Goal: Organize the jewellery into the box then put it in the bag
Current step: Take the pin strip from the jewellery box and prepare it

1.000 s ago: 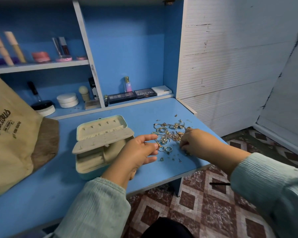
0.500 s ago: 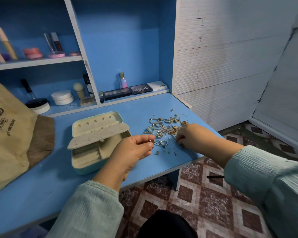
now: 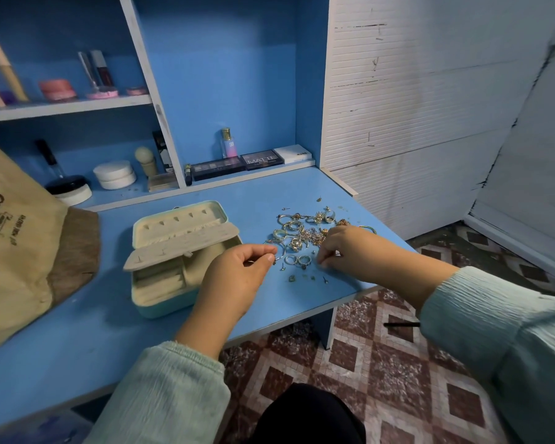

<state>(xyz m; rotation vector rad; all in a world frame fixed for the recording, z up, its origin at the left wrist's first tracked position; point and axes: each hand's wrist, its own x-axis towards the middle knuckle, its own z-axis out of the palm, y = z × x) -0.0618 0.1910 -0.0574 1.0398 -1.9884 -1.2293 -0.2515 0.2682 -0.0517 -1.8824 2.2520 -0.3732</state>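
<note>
Tan bag (image 3: 16, 251) slumps at the desk's (image 3: 87, 341) left edge, the jewellery box (image 3: 177, 251) lies open mid-desk, gold jewellery (image 3: 302, 232) is heaped near the right edge. Left hand (image 3: 237, 277) pinches 1 thin piece, right hand (image 3: 350, 248) has its fingertips pinching in the pile.

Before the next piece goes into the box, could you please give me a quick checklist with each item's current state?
1. Pale green jewellery box lid open: ok.
2. Hinged beige stud panel clear of the lower compartments: not ok, it lies partly over them.
3. Left hand pinching a small piece: ok, though what piece, cannot tell.
4. Right hand has a grip on a piece: cannot tell.
5. Loose gold and silver jewellery pile away from the table edge: ok.
6. Beige canvas bag open: cannot tell.
</note>
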